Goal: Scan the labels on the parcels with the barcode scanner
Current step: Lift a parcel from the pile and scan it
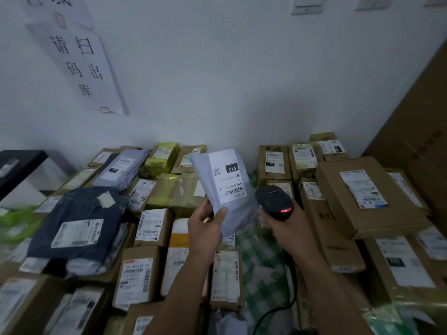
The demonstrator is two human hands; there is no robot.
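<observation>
The left hand (204, 230) grasps a pale grey plastic mailer pouch (242, 213), white label (227, 177) showing; at its three o'clock the right hand (290, 228) clasps a black oval barcode scanner (273, 201).

Grey mailer (238, 209), black scanner (273, 201), green-and-white checked cloth (261, 259).

two bare forearms (183, 286), bare left hand (205, 228), bare right hand (287, 226), short thumbnail (223, 211)
</observation>
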